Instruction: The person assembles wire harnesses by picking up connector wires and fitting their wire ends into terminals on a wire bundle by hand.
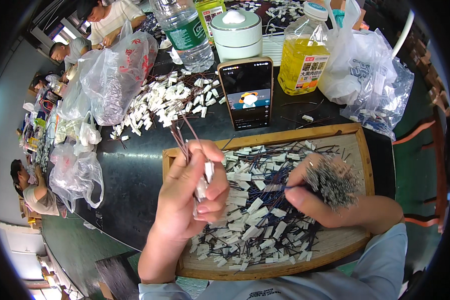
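My left hand (pixel 182 192) is closed around a few white plastic connectors (pixel 208 172) with brown wires standing up above the fist. It hovers over the left side of a wooden-framed tray (pixel 272 273). My right hand (pixel 310 205) is over the tray's right half, closed on a bundle of thin wires with silvery metal tips (pixel 332 184). Its thumb and forefinger pinch what looks like a dark blue wire. Beneath both hands, a heap of white connectors with dark wires (pixel 255 217) covers much of the tray.
Behind the tray a phone (pixel 247 97) stands upright. A pile of white connectors (pixel 157 100) lies left of it. Farther back are a water bottle (pixel 187 40), a white round container (pixel 236 37), a yellow drink bottle (pixel 302 52) and plastic bags (pixel 107 75). Several people work at the left.
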`<state>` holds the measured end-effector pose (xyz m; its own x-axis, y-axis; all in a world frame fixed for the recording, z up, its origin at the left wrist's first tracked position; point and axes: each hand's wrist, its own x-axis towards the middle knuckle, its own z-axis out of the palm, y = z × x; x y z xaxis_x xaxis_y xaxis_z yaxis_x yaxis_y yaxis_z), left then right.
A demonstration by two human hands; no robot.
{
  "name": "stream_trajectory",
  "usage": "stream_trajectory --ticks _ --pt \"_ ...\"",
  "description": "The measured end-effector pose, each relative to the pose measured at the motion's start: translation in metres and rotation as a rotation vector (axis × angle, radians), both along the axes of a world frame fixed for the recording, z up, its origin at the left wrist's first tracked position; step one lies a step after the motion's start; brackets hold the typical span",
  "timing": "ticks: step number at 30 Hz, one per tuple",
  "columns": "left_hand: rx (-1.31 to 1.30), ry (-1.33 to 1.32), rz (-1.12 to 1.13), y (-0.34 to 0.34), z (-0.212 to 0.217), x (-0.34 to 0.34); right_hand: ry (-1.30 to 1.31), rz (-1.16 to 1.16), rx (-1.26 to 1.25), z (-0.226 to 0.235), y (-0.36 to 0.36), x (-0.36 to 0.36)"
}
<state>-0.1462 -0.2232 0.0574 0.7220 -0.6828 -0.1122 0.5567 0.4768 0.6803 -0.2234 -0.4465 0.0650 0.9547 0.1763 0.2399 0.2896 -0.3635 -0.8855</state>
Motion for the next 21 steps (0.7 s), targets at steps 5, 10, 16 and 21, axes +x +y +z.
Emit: stream_trajectory --ticks 5,10,16,21 --pt "0.130 -0.128 -0.049 -0.007 0.007 -0.014 -0.015 0.091 0.083 -0.003 -0.001 -0.002" --pt "0.144 -0.201 -0.103 -0.007 0.000 -0.020 -0.122 0.251 0.082 -0.013 -0.006 0.002" --pt "0.051 -0.115 -0.147 -0.005 0.007 -0.020 -0.277 0.073 0.086 -0.022 0.004 0.001" --pt "-0.109 -0.057 -0.185 -0.002 0.004 -0.016 -0.062 0.091 0.168 -0.007 0.000 -0.003"
